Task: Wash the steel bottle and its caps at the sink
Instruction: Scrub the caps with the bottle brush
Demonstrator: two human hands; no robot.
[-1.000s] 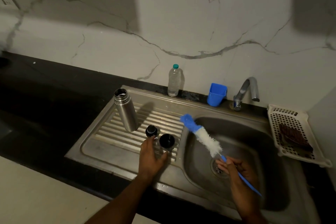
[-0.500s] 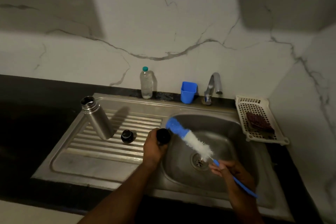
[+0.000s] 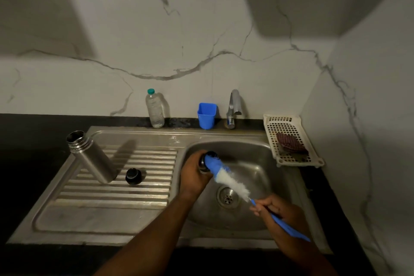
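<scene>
My left hand (image 3: 194, 175) grips one cap (image 3: 207, 161) over the sink basin (image 3: 257, 163); my right hand (image 3: 277, 210) grasps the bottle brush (image 3: 226, 177), blue tip in the cap. Steel bottle (image 3: 91, 157) stands open on the drainboard (image 3: 112, 197), second cap (image 3: 133, 176) just beside it.

Steel bottle (image 3: 94, 159), cap (image 3: 133, 176) on drainboard (image 3: 89, 215)

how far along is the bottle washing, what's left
Early; nothing looks finished yet. In hand: the left hand holds one cap over the basin while the right hand presses the brush into it. Left: the other cap and the open steel bottle sit untouched on the drainboard.
</scene>
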